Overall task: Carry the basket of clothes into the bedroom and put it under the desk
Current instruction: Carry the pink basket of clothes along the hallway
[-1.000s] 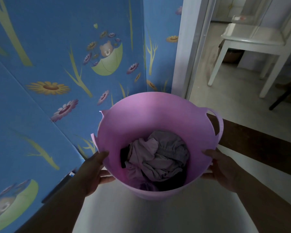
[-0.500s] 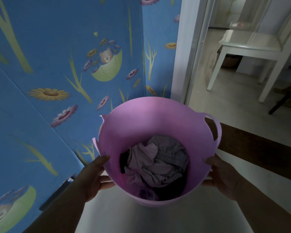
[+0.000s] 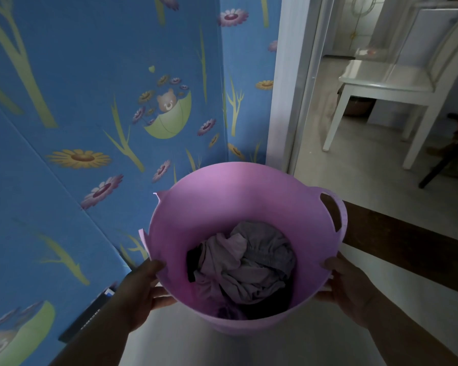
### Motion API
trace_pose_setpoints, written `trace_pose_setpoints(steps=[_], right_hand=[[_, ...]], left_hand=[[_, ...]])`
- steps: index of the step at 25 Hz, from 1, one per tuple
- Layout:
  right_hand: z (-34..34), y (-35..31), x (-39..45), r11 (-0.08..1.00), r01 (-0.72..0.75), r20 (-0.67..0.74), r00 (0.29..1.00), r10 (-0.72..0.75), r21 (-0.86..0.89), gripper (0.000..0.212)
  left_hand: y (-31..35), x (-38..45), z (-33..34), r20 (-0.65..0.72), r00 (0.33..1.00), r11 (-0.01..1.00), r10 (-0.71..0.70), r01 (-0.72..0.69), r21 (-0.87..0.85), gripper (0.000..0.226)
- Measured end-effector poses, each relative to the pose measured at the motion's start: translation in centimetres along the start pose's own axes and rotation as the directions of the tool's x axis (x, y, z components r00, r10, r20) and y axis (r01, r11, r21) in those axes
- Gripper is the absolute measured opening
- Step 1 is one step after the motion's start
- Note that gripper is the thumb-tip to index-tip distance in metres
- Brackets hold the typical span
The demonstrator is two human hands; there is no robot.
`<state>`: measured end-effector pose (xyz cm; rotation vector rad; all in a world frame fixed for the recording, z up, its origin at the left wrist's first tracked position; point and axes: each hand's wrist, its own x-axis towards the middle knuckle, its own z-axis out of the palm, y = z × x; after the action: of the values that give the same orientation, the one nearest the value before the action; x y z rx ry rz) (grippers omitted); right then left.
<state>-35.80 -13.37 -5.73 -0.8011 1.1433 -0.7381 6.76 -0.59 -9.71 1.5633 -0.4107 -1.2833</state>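
Observation:
A round pink plastic basket (image 3: 236, 199) with cut-out handles hangs in front of me, above the floor. Crumpled grey and lilac clothes (image 3: 246, 262) lie at its bottom, with something dark beneath them. My left hand (image 3: 143, 289) presses the basket's left wall, thumb over the rim. My right hand (image 3: 347, 283) grips the right wall just below the right handle. A white desk (image 3: 381, 83) stands in the room beyond the doorway at upper right, with a dark object on the floor under it.
A blue wall (image 3: 77, 88) with flowers and a bear closes the left side. The white door frame (image 3: 288, 75) stands just ahead of the basket. A dark threshold strip (image 3: 397, 239) crosses the floor. A dark slanted leg (image 3: 444, 165) stands right of the desk.
The basket and both hands sit lower in view, and the door frame and desk look a little closer. My grip on the basket is the same.

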Motion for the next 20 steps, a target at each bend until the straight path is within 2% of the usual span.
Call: trace_pose_setpoints(steps=[4, 9, 16, 20], right_hand=[[0.3, 0.1, -0.4, 1.0, 0.007, -0.017, 1.0, -0.007, 0.003, 0.054], [0.7, 0.1, -0.8, 1.0, 0.018, -0.039, 0.999, -0.018, -0.007, 0.051], [1.0, 0.1, -1.1, 1.0, 0.021, -0.069, 0.997, -0.022, -0.013, 0.049], [1.0, -0.2, -1.4, 0.999, 0.021, -0.063, 0.998, -0.024, -0.043, 0.048]], left_hand=[[-0.4, -0.3, -0.1, -0.023, 1.0, 1.0, 0.01, -0.01, 0.006, 0.037], [-0.3, -0.8, 0.4, -0.049, 0.999, 1.0, 0.008, -0.008, 0.009, 0.036], [0.5, -0.8, 1.0, -0.07, 0.998, 1.0, 0.0, -0.001, -0.013, 0.054], [0.7, -1.0, 1.4, -0.069, 0.998, 1.0, -0.003, 0.002, -0.019, 0.055]])
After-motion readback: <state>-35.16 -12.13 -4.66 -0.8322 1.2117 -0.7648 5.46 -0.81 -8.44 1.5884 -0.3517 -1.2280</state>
